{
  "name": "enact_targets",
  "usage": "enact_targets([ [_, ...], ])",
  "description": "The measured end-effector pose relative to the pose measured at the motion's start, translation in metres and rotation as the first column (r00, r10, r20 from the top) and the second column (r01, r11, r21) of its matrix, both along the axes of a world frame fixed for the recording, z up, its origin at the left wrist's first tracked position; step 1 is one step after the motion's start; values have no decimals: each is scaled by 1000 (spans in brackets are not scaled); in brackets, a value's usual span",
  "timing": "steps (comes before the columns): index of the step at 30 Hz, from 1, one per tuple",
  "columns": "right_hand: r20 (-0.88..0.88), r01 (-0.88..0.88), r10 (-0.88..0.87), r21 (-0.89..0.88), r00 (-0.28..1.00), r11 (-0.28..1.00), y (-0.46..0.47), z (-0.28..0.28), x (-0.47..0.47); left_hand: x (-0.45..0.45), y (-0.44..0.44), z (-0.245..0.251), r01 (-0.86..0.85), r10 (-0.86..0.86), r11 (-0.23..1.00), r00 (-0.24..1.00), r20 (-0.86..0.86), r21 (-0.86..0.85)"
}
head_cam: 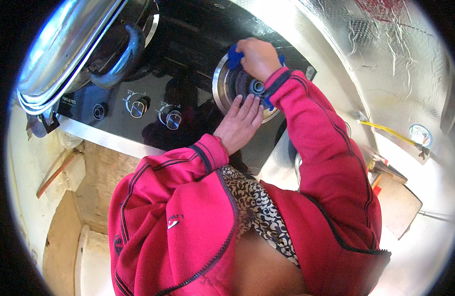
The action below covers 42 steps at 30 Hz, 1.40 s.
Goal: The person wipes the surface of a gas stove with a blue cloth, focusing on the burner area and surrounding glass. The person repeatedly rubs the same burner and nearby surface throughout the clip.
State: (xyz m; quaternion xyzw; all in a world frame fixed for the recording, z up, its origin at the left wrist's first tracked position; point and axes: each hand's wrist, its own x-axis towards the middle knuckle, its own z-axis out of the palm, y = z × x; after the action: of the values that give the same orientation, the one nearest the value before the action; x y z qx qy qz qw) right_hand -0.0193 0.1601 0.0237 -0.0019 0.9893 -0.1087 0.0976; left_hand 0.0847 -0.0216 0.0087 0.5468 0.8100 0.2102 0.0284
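Before me is a black glass gas cooktop (197,55) with a round burner on its right side. My right hand (260,59) grips a blue cloth (234,58) at the far side of the burner's metal ring (219,87). Part of the cloth is hidden under that hand and wrist. My left hand (240,124) lies flat with fingers extended over the near side of the ring, holding nothing. Its fingertips are just short of the burner's round centre (257,87).
A large metal pot (68,48) with a curved handle (133,55) covers the cooktop's left side. Two control knobs (138,108) sit along the front. Foil-like sheeting (382,63) lines the wall at right, near a yellow hose (390,131). A board (397,203) lies lower right.
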Motion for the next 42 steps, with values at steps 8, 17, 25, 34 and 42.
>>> enact_targets([
  [8, 33, -279, 279, -17, 960, 960, -12, 6, -7, -4, -5, 1, 21, -22, 1000, 997, 80, 9],
  [17, 291, 266, -284, 101, 914, 959, 93, 14, 28, -16, -34, -18, -174, 163, 984, 971, 177, 46],
  [25, 142, -98, 101, -26, 985, 995, 4, 6, -17, -13, -35, -23, -104, 104, 995, 992, 69, -3],
  [34, 100, -455, 456, -33, 885, 890, -24, 10, -8, -12, -39, -18, -91, 91, 994, 996, -2, -59],
  [42, 242, 86, -122, 154, 963, 984, 63, 15, -6, -10, -39, -17, -100, 100, 991, 995, -7, -84],
])
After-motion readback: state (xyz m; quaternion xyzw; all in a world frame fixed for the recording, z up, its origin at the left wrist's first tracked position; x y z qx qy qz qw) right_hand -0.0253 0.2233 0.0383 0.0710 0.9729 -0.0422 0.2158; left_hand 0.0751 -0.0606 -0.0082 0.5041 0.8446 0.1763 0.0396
